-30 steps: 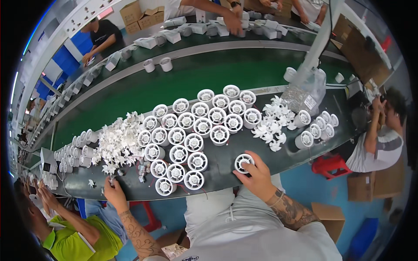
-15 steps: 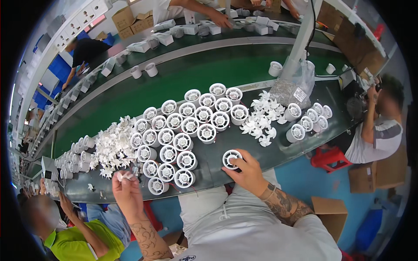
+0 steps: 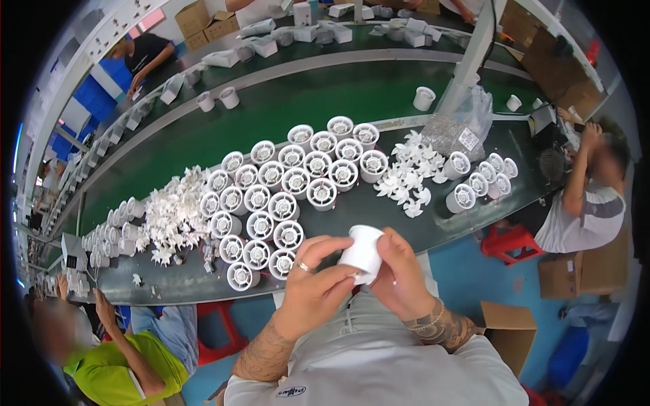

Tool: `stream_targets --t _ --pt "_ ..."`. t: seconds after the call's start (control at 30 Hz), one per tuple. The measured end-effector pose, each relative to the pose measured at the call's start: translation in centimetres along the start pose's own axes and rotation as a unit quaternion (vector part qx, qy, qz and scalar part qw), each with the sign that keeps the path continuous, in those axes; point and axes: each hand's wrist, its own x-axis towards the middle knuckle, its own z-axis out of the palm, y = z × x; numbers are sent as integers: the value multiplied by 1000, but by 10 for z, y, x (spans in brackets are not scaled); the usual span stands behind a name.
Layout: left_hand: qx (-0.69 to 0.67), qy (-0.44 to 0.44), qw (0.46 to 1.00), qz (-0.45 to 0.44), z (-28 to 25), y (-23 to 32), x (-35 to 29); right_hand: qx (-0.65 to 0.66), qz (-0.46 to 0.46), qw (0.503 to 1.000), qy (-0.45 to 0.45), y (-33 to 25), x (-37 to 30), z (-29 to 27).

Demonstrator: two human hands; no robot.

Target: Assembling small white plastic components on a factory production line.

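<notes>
Both hands, left hand [image 3: 313, 292] and right hand [image 3: 401, 276], close around one white cylindrical plastic housing [image 3: 363, 252]; about twenty more white round housings [image 3: 284, 196] cluster on the dark workbench [image 3: 379, 210].

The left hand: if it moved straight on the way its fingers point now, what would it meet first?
The left hand points right and slightly up, fingers already on the white cylindrical housing, with the right hand directly behind it. Depth is hard to judge.
</notes>
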Motion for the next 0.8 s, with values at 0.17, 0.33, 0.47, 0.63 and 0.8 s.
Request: stream_targets --t 0.17,0.33,0.47,0.63,0.8 --pt "80 36 996 26 4 2 -2 1 38 999 10 -2 -1 6" --pt "4 71 995 -72 10 8 -9 19 55 998 4 2 2 5" --pt "-60 104 987 -111 13 11 -11 35 88 995 11 -1 4 12" --pt "-32 90 990 -107 8 10 -8 15 102 995 0 3 4 3" --pt "-36 94 991 -91 8 8 -13 32 84 996 4 5 -1 5"
